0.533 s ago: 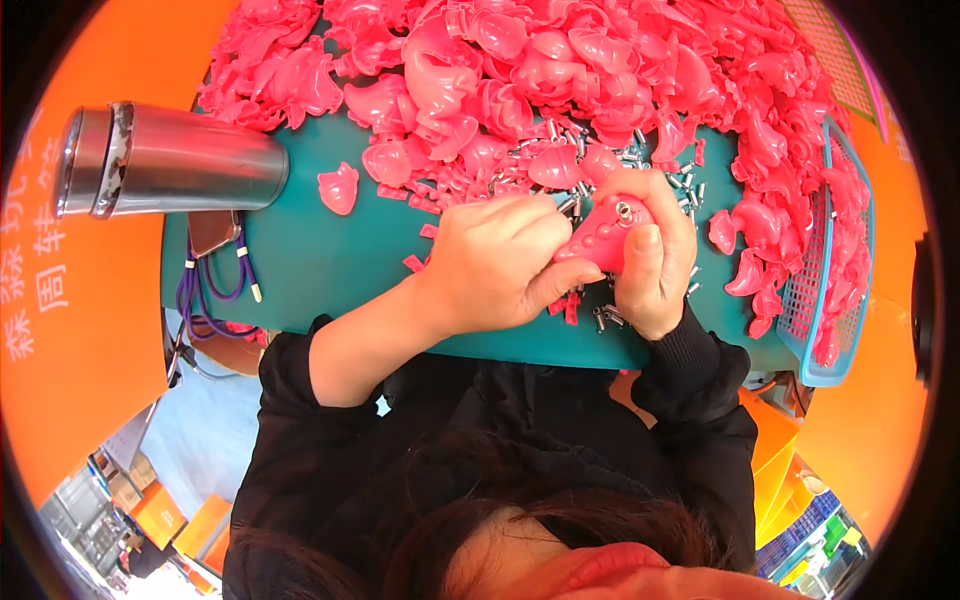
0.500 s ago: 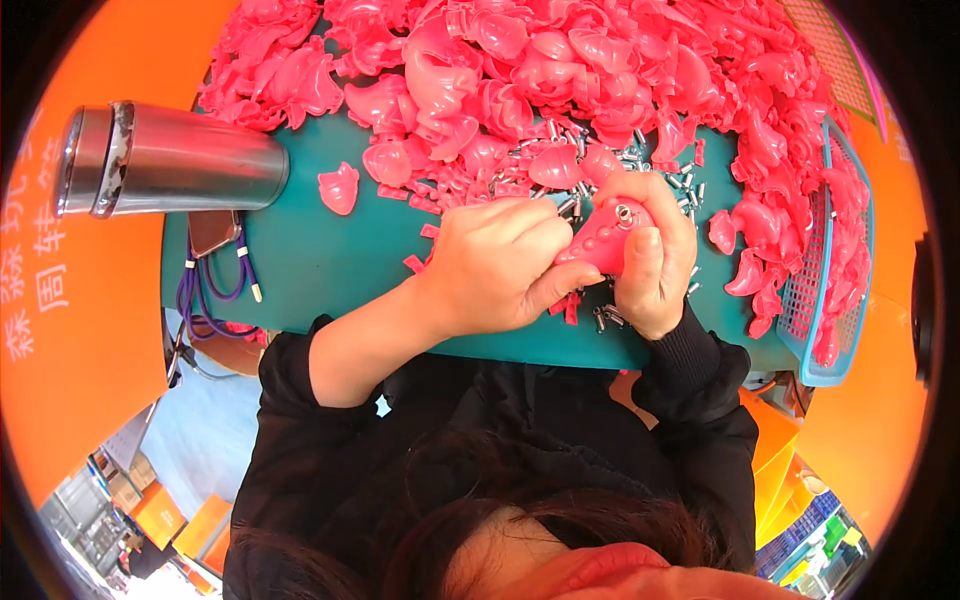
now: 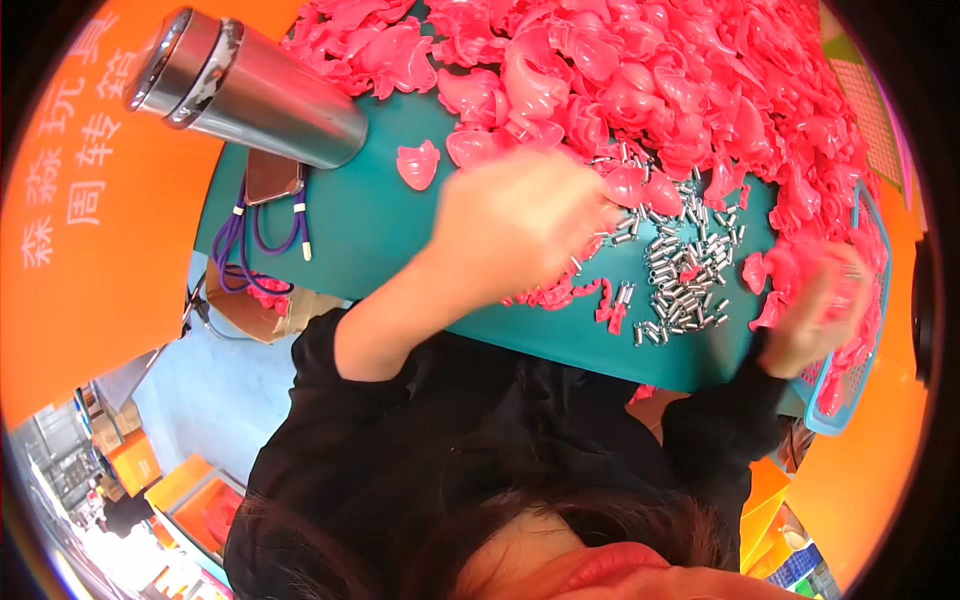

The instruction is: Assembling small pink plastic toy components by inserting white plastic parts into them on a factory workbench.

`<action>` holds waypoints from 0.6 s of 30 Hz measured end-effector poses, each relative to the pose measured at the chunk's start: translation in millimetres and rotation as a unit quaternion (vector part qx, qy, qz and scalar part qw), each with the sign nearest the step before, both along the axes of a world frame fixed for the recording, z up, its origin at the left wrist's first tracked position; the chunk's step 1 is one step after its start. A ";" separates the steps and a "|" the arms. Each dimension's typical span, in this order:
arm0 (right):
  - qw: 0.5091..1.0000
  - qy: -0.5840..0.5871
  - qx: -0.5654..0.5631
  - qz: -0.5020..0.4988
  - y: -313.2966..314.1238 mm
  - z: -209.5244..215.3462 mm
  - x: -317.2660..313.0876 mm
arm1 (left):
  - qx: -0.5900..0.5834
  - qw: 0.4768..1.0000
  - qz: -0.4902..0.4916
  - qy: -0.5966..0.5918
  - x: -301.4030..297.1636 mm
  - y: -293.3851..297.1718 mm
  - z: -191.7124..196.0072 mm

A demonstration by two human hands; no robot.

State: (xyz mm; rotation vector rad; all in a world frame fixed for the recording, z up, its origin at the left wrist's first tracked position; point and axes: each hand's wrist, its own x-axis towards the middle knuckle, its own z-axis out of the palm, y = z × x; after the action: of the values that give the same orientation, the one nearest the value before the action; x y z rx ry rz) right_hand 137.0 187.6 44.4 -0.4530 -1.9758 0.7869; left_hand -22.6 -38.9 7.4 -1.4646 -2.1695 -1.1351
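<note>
My left hand [image 3: 520, 222] is over the left part of the table, at the edge of the pink pile beside small pink pieces [image 3: 562, 294]. Motion smears its fingers, and whatever they may hold is hidden. My right hand [image 3: 818, 312] is at the right, against the near side of the blue basket [image 3: 828, 392], which holds pink plastic parts. It is blurred too, so its grip does not show. Between the hands lie many small silver metal tubes [image 3: 690, 275], with two rounded pink shells [image 3: 626, 187] at their far side.
A big heap of glossy pink moulded parts [image 3: 640, 90] covers the table's far side. At the left lie a steel flask [image 3: 270, 95], a brown flat object [image 3: 274, 178] and a purple cord [image 3: 232, 235]. One pink shell [image 3: 417, 165] sits alone on the green tabletop [image 3: 390, 235].
My hands have come apart. The right one has moved from the middle to the basket, and the pink piece with a metal tube in it no longer shows between them. The view has shifted.
</note>
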 end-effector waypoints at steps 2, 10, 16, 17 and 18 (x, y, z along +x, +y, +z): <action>0.941 -0.120 0.232 -0.217 81.6 5.5 37.3 | -0.015 0.986 0.145 -0.082 -20.9 -21.9 3.0; 0.743 -0.344 0.409 -0.402 204.7 11.6 127.9 | -0.173 0.923 0.332 0.088 -130.7 -27.4 -22.1; 0.753 -0.273 0.481 -0.357 134.9 20.1 73.5 | -0.327 0.837 0.436 0.041 -153.4 -3.2 -33.2; 0.794 -0.242 0.474 -0.293 123.9 24.6 67.1 | -0.311 0.853 0.418 0.034 -147.9 0.6 -32.9; 0.837 -0.211 0.441 -0.248 103.4 30.1 54.9 | -0.291 0.867 0.399 0.066 -140.9 1.7 -31.3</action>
State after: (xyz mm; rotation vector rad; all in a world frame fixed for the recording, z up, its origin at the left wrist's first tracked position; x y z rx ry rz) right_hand 191.9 291.0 74.6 -0.5514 -2.2123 -0.6149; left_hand -163.5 -37.3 -23.9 -0.5880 -2.7080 -0.0892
